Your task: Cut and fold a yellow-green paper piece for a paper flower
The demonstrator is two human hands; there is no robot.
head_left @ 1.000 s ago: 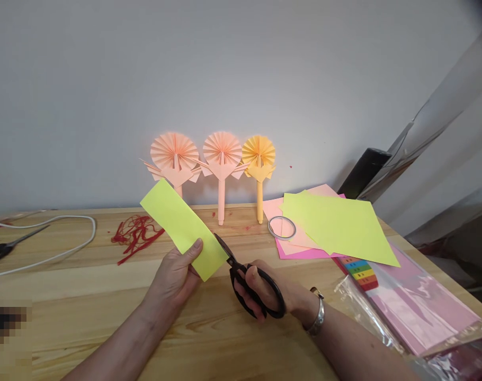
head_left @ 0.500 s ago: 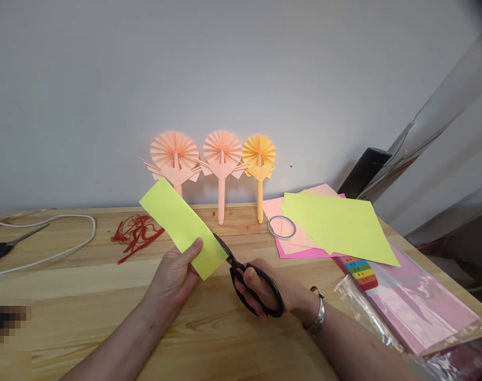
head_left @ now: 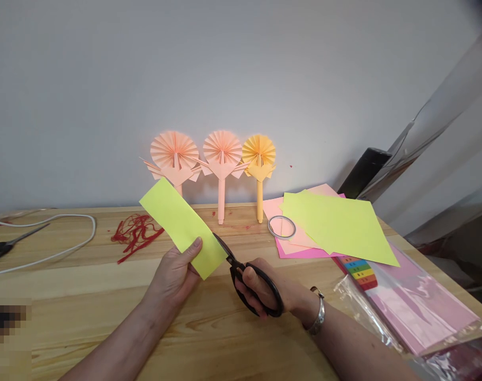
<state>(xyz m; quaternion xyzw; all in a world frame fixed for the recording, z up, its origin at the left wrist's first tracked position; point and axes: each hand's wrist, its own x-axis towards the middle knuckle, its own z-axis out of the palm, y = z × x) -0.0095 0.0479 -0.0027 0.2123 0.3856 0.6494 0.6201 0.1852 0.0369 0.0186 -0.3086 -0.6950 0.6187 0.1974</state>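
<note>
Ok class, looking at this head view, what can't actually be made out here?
All from the head view:
- Fingers of the left hand: hidden behind the yellow paper strip.
- Blades of the black scissors, held in the right hand: the strip hides whether one lies beneath it.
- Second scissors: cut off by the left edge.
- Dark patch: pixelated, unreadable.
- Pink sheets: mostly under the yellow sheet.

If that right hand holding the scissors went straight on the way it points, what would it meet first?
Probably the bright yellow paper strip in the left hand: the black-handled scissors in the right hand point up-left, tips at its edge. Depth is unclear, so they may already touch.
</note>
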